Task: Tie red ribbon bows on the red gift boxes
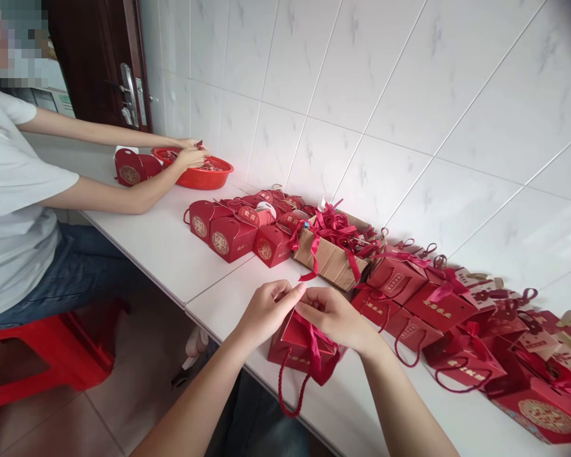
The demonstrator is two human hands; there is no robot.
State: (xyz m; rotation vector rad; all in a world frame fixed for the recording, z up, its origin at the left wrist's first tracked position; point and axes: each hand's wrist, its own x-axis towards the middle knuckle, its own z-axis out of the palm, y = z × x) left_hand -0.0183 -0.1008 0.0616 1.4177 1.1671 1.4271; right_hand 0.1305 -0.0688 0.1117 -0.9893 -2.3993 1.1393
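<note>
Fingers of the left hand and right hand are drawn in narrow and meet above a red cardboard gift box with gold lettering; whether they grip anything cannot be told, since the knuckles hide what lies between. That box sits at the near edge of the white surface, a glossy crimson ribbon down its front and a twisted red rope handle drooping toward the edge. Beyond the hands stands an open brown cardboard carton heaped with crimson ribbons. To its left are red boxes with round gold emblems; to its right, stacked red boxes with bows. Farther left, another person's hands work over a red-orange plastic basin.
</note>
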